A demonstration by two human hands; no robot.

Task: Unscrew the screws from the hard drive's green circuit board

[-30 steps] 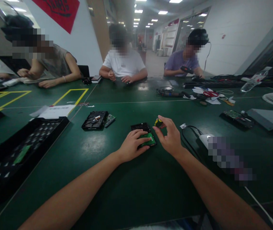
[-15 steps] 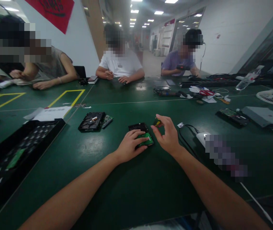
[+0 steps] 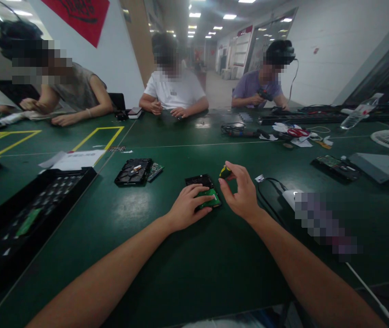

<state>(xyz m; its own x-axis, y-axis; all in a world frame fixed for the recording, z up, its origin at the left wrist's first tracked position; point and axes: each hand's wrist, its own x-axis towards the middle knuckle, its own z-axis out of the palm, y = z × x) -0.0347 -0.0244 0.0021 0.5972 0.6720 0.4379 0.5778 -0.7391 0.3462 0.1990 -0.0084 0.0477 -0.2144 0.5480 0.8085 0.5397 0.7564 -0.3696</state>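
Note:
A small black hard drive (image 3: 199, 181) with a green circuit board (image 3: 210, 197) on top lies on the green table (image 3: 187, 269) in front of me. My left hand (image 3: 187, 207) rests on it, fingers pressing flat on the board. My right hand (image 3: 240, 191) is just right of the drive, fingers pinched round a screwdriver with a yellow-and-black handle (image 3: 224, 172), held upright over the drive's right edge.
A second black hard drive (image 3: 133, 171) and a loose circuit board (image 3: 155, 171) lie to the left. A black tray (image 3: 20, 218) fills the near left. A white charger with a black cable (image 3: 276, 189) lies to the right. Three people sit across the table with tools and papers.
Both hands stay on the drive. The right hand's fingers have shifted slightly round the screwdriver handle. The view wobbled a little.

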